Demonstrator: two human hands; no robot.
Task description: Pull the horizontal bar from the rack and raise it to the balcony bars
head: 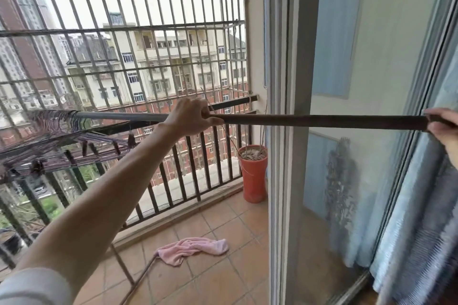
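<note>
A long dark pole (322, 120) runs level across the view from the balcony into the doorway. My left hand (190, 116) grips it near its middle, arm stretched forward. My right hand (442, 129) holds the pole's near end at the right edge of the view, partly cut off. At the pole's far left end hangs a bundle of purple hangers and clips (57, 136), spread out over the railing.
A metal security grille (148, 32) closes off the balcony above a dark railing (188, 173). An orange plant pot (253, 176) stands in the corner. A pink cloth (193, 249) lies on the tiled floor. A sliding door frame (285, 131) and blue curtain (409, 218) stand at right.
</note>
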